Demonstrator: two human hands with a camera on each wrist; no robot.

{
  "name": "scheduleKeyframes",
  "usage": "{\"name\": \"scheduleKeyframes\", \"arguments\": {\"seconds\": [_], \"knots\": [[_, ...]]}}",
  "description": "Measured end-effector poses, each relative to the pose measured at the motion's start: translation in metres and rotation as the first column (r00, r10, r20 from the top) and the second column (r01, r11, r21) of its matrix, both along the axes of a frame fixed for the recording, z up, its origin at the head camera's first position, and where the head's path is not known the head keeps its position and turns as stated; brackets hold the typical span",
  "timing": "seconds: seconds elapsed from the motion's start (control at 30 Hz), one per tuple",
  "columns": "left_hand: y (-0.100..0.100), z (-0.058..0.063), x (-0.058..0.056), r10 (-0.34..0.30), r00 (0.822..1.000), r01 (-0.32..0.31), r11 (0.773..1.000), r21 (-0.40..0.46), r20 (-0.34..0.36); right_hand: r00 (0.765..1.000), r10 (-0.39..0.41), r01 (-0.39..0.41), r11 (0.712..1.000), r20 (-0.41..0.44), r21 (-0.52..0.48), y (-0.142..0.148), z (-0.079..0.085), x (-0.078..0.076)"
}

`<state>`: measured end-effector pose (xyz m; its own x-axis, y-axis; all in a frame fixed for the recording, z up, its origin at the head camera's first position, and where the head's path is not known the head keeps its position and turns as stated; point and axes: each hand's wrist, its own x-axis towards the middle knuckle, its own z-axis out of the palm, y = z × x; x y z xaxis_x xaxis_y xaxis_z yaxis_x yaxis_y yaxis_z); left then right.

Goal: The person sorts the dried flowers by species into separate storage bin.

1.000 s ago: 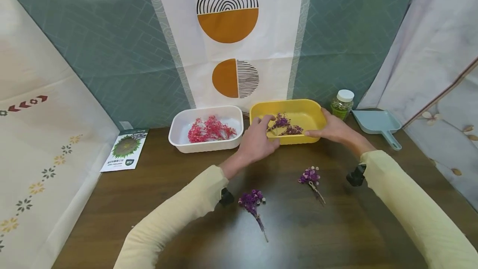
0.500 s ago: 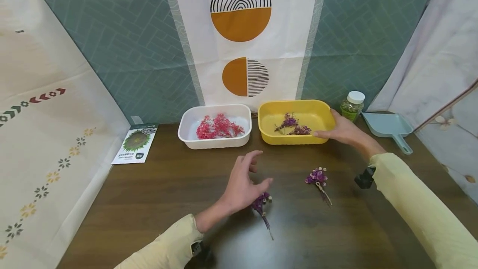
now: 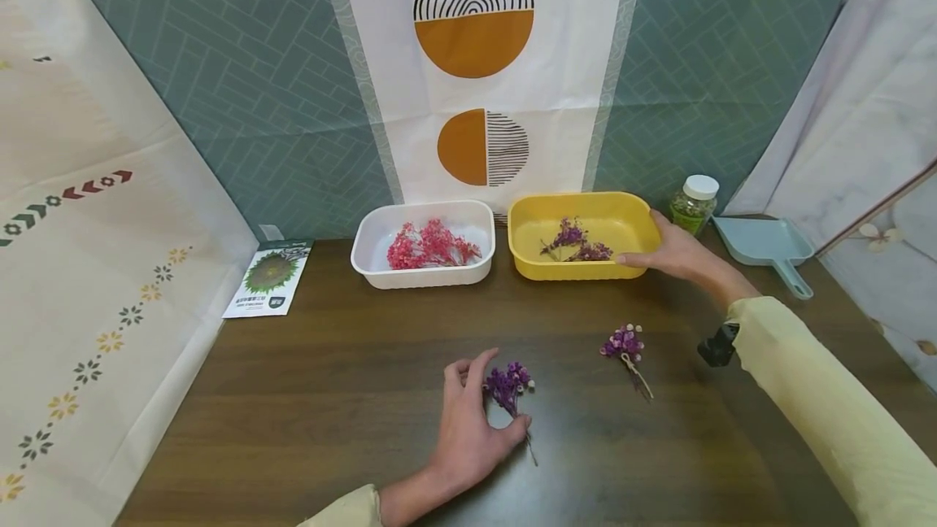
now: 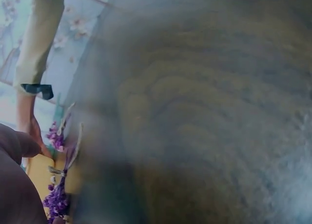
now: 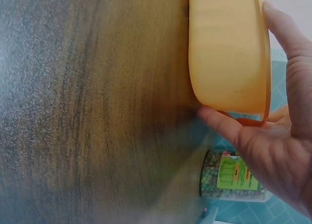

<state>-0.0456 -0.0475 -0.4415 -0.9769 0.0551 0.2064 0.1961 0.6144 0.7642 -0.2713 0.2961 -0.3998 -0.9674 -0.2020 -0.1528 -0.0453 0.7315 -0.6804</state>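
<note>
My left hand reaches around a purple dried-flower bunch on the table, fingers curved beside the blooms and thumb at the stems. In the left wrist view the tied flower bunch shows partly past the thumb. A second tied purple bunch lies further right. My right hand holds the right end of a yellow tray, its thumb at the front rim. Seen from the right wrist, the digits spread around the corner of the tray. Purple flower sprigs lie inside the tray.
Left of the yellow tray stands a white tray with pink dried flowers. A white-capped jar and a light blue dustpan are at the back right. A sunflower seed packet lies at the left.
My left hand has left the yellow tray and come down toward me to the nearer purple bunch on the table. My right hand has stayed on the tray's right end.
</note>
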Motion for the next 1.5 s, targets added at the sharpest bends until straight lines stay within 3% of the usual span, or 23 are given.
{"name": "scheduleKeyframes", "arguments": {"seconds": [0.23,0.5,0.73,1.03,1.5], "knots": [[0.005,-0.01,-0.003,0.043,0.999,-0.042,0.997,-0.062,0.015,1.0,-0.009,0.009,1.0,0.006,0.012,0.0,-0.001,0.0],[0.009,-0.013,-0.007,0.058,0.998,-0.054,0.991,-0.125,0.026,1.0,-0.004,0.004,1.0,-0.003,0.006,0.001,-0.001,0.0],[0.008,-0.014,-0.01,0.01,0.999,-0.004,0.988,-0.157,0.036,1.0,-0.006,0.006,1.0,-0.002,0.015,0.001,-0.001,-0.001],[0.002,-0.013,-0.012,-0.064,0.997,0.056,0.984,-0.168,-0.039,1.0,-0.002,0.002,1.0,-0.009,0.011,0.002,-0.003,-0.001],[-0.003,-0.008,-0.014,-0.11,0.994,0.112,0.987,-0.115,0.023,1.0,0.003,-0.003,1.0,-0.016,-0.006,0.002,-0.002,0.001]]}}
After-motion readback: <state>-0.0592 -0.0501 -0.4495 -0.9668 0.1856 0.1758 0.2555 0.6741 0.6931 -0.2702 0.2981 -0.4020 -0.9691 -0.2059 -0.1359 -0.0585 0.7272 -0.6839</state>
